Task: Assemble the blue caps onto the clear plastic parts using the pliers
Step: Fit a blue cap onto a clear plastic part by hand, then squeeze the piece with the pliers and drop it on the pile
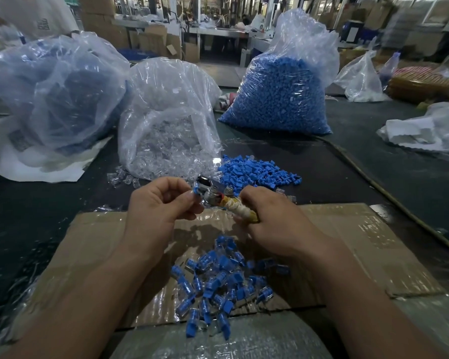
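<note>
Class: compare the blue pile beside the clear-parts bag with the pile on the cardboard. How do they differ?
The far pile is bare blue caps; the near pile is caps joined to clear parts. The far pile lies on the dark table; the near pile lies on cardboard. Both are loose heaps.

A dark table (347, 177) is carrying a flattened cardboard sheet (347, 242) at six o'clock. A loose pile of blue caps (254, 169) is lying at centre, a bag of clear plastic parts (166, 120) is sitting at eleven o'clock, and a bag of blue caps (283, 99) at one o'clock.
</note>
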Demonstrator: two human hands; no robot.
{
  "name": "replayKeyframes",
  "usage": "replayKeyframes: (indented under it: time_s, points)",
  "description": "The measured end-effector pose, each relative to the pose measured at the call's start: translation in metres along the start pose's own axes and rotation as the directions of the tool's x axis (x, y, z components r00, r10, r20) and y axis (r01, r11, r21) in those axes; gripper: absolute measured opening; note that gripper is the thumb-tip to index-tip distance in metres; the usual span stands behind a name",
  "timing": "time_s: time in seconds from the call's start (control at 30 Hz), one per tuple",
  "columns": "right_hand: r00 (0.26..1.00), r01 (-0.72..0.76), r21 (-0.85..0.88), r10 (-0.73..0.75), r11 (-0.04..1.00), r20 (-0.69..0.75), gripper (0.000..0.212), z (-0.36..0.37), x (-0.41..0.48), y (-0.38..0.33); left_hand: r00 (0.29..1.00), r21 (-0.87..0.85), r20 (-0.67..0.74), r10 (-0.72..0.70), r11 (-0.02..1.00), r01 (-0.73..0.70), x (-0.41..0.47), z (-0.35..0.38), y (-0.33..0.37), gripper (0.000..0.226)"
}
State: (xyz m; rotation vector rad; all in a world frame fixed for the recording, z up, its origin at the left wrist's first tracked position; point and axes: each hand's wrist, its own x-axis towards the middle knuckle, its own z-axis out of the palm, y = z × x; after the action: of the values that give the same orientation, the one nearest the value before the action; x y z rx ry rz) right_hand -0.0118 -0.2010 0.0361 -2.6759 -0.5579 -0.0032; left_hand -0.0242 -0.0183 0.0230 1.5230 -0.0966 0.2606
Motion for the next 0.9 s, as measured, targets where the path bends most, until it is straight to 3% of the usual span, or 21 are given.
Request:
replayKeyframes:
  time_s: [0.43, 0.7, 0.9]
  points:
    - [1.0, -0.028, -0.016, 0.028, 0.999, 0.01, 0.018, 0.0027, 0.002, -0.0017, 1.0, 0.057, -0.027, -0.003, 0.998, 0.005, -0.0007, 0.0011, -0.0046, 0.018]
    - [0.998, -0.007, -0.042, 0.004, 0.999, -0.056, 0.016, 0.0054, 0.0021, -0.0029, 0.998, 0.035, -0.06, -0.013, 0.999, 0.015, 0.0008, 0.0005, -0.0051, 0.019]
    - [1.0, -0.024, 0.048, 0.025, 0.999, -0.019, 0.016, -0.0001, 0.0032, 0.0038, 0.992, 0.037, -0.12, -0.027, 0.999, 0.031, 0.0026, 0.0002, -0.0061, 0.017]
